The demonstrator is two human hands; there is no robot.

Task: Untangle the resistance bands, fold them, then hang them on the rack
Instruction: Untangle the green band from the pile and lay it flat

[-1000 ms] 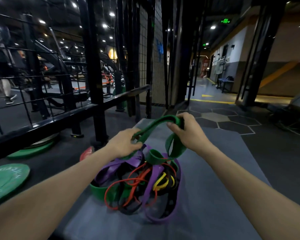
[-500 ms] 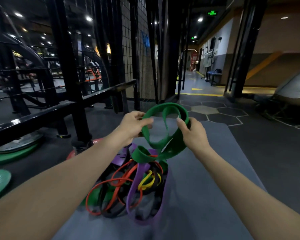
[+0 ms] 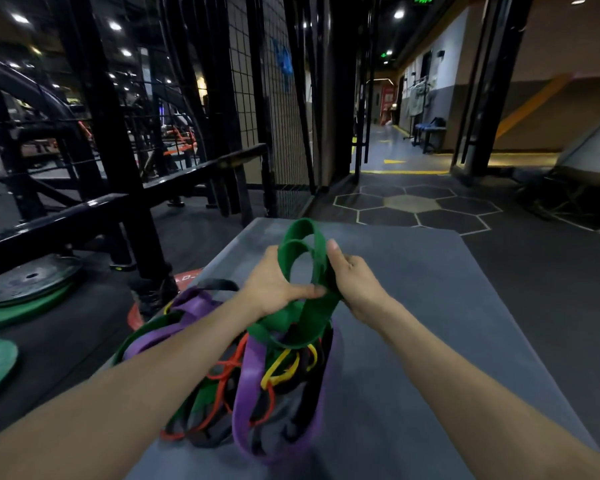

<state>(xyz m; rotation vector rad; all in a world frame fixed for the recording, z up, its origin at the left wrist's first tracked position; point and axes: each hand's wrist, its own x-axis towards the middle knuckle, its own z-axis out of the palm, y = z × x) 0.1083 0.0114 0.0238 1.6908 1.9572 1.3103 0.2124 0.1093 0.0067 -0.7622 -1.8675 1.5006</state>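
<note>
A wide green resistance band (image 3: 305,244) is doubled into two loops above a grey mat (image 3: 413,306). My left hand (image 3: 274,285) grips its left side, thumb pressed across the band. Gripping the right side of the same band is my right hand (image 3: 354,282). The band's lower part runs down into a tangled pile of bands (image 3: 257,375) on the mat: purple, orange-red, yellow, black and more green. A black steel rack (image 3: 118,168) stands to the left, beyond the pile.
Green and black weight plates (image 3: 25,289) lie on the floor at left, with a red plate (image 3: 136,313) by the rack's foot. A wire mesh panel (image 3: 257,98) rises behind. Dark floor with hexagon markings (image 3: 413,206) lies beyond the mat.
Both hands have drawn together, folding the green band from one wide loop into two narrower stacked loops. The view has dipped slightly, and the pile stays on the mat.
</note>
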